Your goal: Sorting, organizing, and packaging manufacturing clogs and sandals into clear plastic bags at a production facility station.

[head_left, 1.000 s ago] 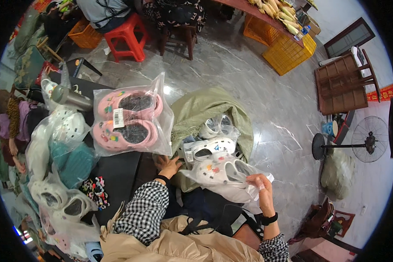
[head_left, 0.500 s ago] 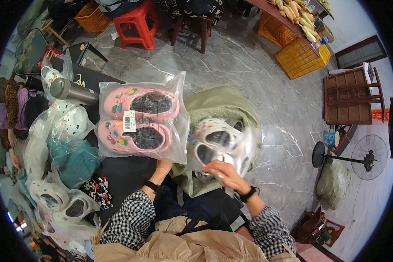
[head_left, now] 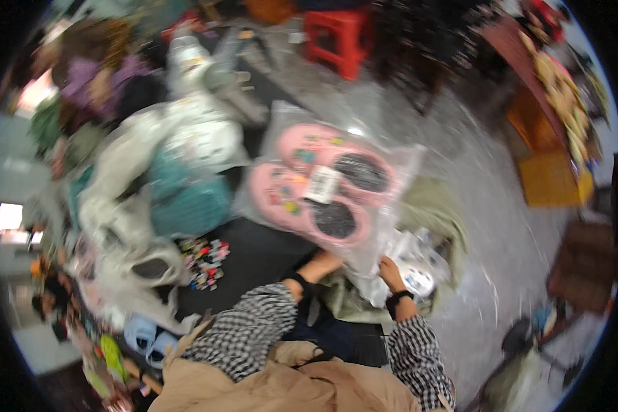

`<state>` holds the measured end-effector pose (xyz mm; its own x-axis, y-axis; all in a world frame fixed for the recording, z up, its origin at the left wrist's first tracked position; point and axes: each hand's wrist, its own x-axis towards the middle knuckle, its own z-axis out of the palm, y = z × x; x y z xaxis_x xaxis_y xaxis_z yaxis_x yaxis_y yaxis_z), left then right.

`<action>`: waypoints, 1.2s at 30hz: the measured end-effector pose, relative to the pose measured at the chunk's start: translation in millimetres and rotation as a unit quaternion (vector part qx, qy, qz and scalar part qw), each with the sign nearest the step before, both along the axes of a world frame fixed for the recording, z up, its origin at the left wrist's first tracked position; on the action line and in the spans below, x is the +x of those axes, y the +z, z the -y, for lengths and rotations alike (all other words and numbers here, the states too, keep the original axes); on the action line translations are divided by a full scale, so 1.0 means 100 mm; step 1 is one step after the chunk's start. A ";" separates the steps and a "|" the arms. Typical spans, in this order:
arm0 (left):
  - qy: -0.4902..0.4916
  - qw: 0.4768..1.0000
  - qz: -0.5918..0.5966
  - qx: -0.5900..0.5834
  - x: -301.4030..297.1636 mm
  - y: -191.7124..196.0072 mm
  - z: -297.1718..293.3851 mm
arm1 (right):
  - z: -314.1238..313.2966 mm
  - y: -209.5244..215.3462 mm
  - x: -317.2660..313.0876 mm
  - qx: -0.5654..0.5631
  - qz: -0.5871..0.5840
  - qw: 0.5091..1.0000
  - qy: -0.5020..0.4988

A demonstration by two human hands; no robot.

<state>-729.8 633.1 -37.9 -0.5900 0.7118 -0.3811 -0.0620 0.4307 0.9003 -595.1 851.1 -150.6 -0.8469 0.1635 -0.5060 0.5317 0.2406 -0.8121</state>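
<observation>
The pink clogs [head_left: 296, 198] look smooth and matt, their bag [head_left: 406, 165] glossy plastic.

Black worktop [head_left: 259, 253], its dark surface bare near the middle. On it: small pile of multicoloured bits [head_left: 206, 264], too blurred to tell singly. Left of these, white clogs [head_left: 151, 268] in clear plastic; beyond, a teal bundle [head_left: 189, 200], bagged. Grey marbled floor [head_left: 491, 192] carries olive sack [head_left: 448, 214], red stool [head_left: 333, 41], yellow crate [head_left: 551, 180].
</observation>
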 end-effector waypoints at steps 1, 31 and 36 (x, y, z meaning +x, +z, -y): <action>-0.005 0.999 -0.027 -0.026 0.03 -0.13 0.06 | 0.08 -0.04 -0.11 -0.008 0.055 0.997 0.045; 0.795 0.489 -0.345 -0.101 1.52 1.35 4.68 | 3.68 3.00 -1.03 -0.040 -0.214 0.809 0.545; 0.667 0.518 -0.406 -0.350 1.79 1.42 4.78 | 4.84 2.71 -1.28 -0.006 -0.359 0.831 0.425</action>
